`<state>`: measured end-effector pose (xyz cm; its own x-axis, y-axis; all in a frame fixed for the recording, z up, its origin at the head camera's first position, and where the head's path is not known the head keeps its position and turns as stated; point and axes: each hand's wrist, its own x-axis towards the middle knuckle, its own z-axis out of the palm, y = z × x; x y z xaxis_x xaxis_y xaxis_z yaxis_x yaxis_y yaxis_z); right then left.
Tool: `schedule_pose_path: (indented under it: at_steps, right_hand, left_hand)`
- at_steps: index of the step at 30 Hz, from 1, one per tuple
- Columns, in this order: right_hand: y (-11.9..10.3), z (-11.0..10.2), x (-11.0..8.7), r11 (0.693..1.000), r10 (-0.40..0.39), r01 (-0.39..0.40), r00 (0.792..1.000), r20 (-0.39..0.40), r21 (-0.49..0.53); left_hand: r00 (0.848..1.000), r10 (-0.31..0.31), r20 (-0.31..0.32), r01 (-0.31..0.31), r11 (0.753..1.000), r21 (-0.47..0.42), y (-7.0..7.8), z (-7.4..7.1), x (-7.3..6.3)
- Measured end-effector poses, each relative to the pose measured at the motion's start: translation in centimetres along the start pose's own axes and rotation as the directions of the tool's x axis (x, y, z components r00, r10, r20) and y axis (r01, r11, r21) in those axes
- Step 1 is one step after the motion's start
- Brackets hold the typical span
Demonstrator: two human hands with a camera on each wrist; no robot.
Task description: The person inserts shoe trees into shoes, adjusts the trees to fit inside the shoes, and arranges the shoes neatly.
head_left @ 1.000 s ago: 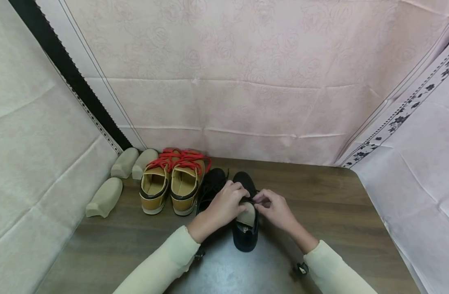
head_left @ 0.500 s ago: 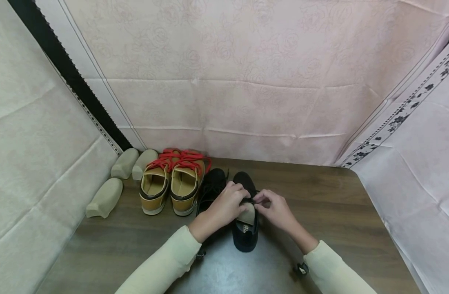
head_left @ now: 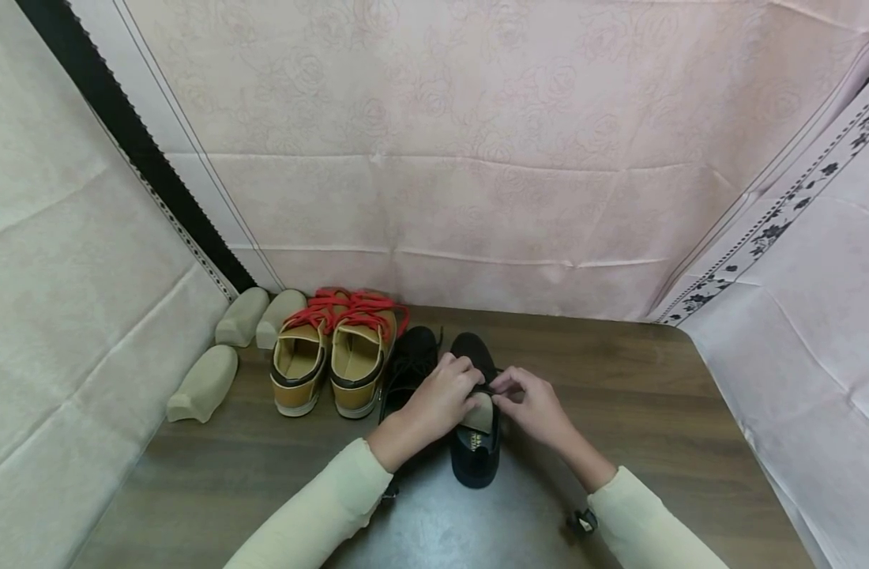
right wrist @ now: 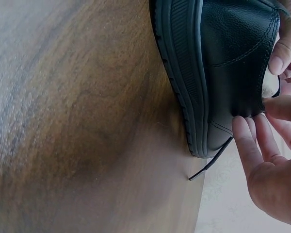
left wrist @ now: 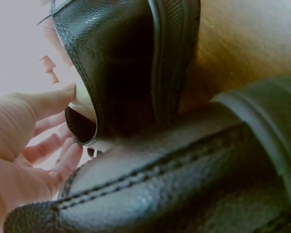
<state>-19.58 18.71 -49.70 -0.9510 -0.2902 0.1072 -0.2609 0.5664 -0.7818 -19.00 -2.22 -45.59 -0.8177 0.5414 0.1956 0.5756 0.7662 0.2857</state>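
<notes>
In the head view a black lace-up leather shoe (head_left: pixel 475 466) stands on the wooden surface, heel toward me. Its mouth holds a beige shoe insert (head_left: pixel 480 415), which leans toward the toe; gold print shows on the insole behind it. My left hand (head_left: pixel 442 399) grips the left edge of the shoe's opening near the tongue, its thumb by the insert. My right hand (head_left: pixel 534 407) pinches the opposite edge; in the right wrist view the fingertips (right wrist: pixel 240 127) lie on the outer leather. A second black shoe (head_left: pixel 411 356) stands to the left, partly behind my left hand.
Tan shoes (head_left: pixel 356 371) with red laces (head_left: pixel 366 304) stand left of the black pair. Several beige inserts, one the nearest insert (head_left: pixel 205 383), lie further left. Pale patterned sheets (head_left: pixel 434 197) wall the back and sides. A loose lace (right wrist: pixel 211 162) hangs by the shoe.
The insert has slid slightly deeper toward the toe, and more of the gold print on the insole shows. Both hands stay nearly in place.
</notes>
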Motion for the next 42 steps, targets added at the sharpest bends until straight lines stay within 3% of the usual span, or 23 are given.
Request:
schedule_pose_path:
  at_steps: [42]
  right_hand:
    - [0.04,0.47,-0.59,1.000,0.025,-0.025,0.997,-0.071,0.007]
  left_hand:
    - [1.000,0.001,-0.003,-0.001,0.998,0.062,0.07,0.29,0.43]
